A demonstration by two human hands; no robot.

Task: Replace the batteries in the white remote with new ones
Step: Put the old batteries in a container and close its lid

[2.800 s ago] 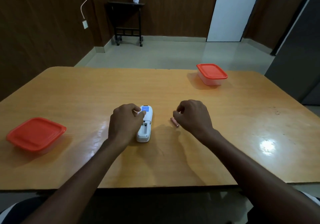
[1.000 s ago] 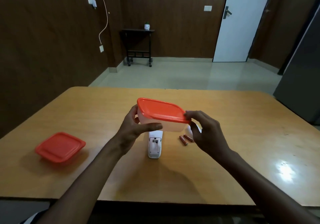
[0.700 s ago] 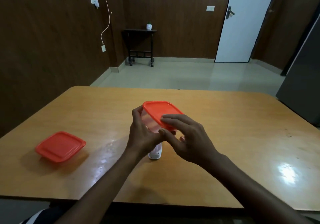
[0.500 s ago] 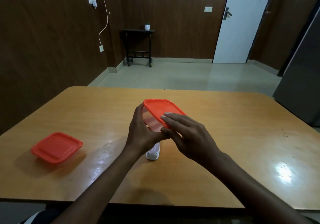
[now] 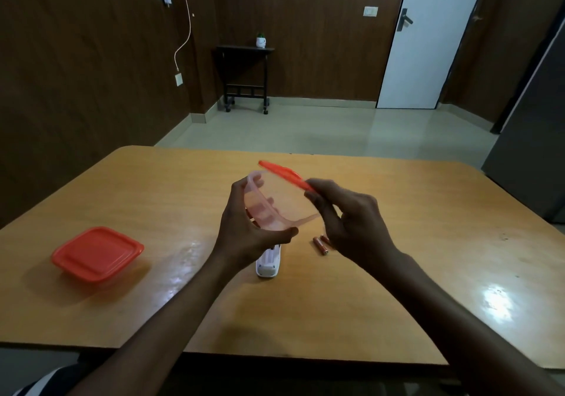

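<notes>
My left hand point(image 5: 244, 230) grips a clear plastic container point(image 5: 276, 204), held tilted above the table. My right hand point(image 5: 348, 221) pinches its orange lid point(image 5: 284, 174), which is lifted off the container's rim at a slant. Below the container lies the white remote point(image 5: 269, 264), its battery bay open and facing up, its far end hidden by my left hand. Two small orange batteries point(image 5: 321, 244) lie side by side on the table just right of the remote, partly behind my right hand.
A second container with an orange lid point(image 5: 96, 253) sits closed at the table's left side. The wooden table point(image 5: 428, 242) reaches to a near edge below my forearms. A dark cabinet point(image 5: 535, 138) stands past the table's right corner.
My right hand has peeled the orange lid up off the container, which was closed half a second ago. The container has tipped, its opening now facing me.
</notes>
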